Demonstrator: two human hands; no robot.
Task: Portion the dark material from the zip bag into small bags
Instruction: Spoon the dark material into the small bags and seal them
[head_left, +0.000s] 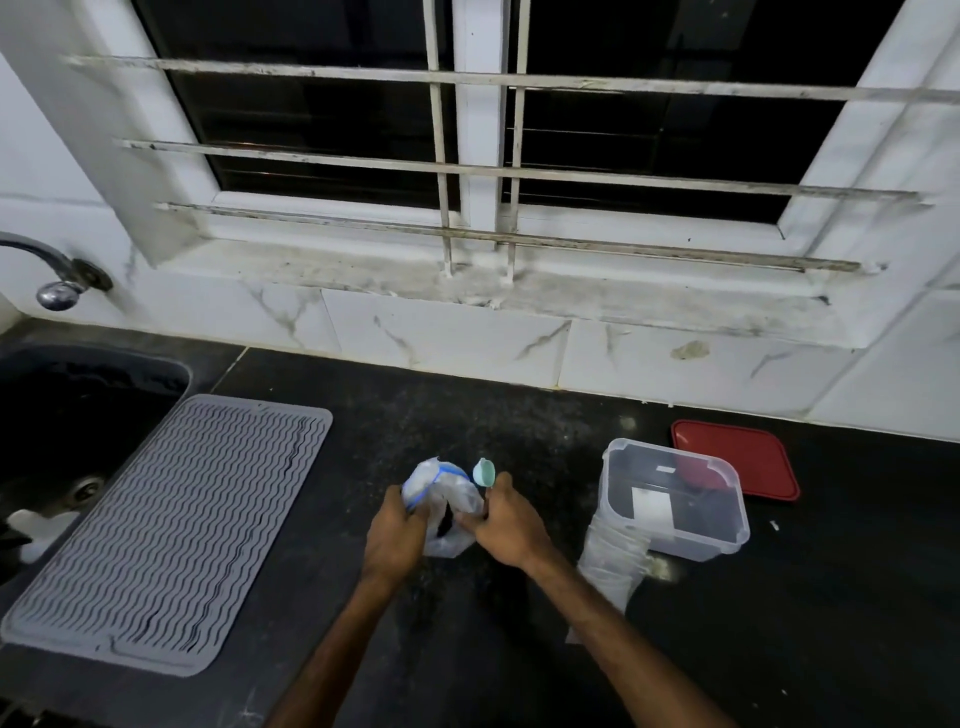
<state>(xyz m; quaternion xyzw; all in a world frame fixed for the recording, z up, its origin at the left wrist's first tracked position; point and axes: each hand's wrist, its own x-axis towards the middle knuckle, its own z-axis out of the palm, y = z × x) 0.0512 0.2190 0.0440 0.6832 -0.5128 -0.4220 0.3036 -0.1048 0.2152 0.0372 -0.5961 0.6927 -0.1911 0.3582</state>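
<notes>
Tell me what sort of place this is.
Most likely a home kitchen: a dark sink under a tap, a grey ribbed mat beside it on the black counter, and a clear container with its red lid lying behind it.

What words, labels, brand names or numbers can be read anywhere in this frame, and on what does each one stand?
No text is readable in this frame.
The white patch inside the clear container looks like a label, too blurred to read.
The smaller white patch in the same container is too small to read.
No print visible on the zip bag, teal scoop, red lid or grey mat.
</notes>
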